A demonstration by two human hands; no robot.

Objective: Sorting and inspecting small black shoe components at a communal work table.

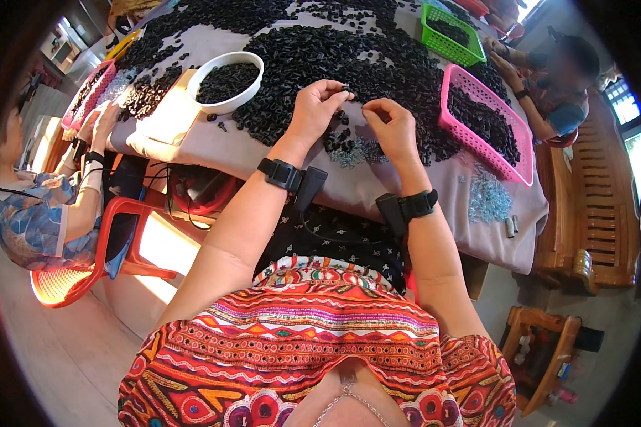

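Over the near edge of the table, my left hand [312,112] pinches a small black part [347,87] between thumb and fingertips. Just to its right, my right hand [394,128] has thumb and forefinger pressed together; whatever is between them is too small to make out. The two hands are apart. Beneath and beyond them spreads a wide heap of small black parts [313,53]. Small clear bluish pieces [356,154] lie on the cloth between my wrists.
A white bowl [226,107] of black parts stands left beside a flat board [169,117]. Right are a pink basket [486,158], a green basket [470,55] and more clear pieces [488,198]. People work at left [46,213] and right [559,85]. A red chair [114,231] stands left.
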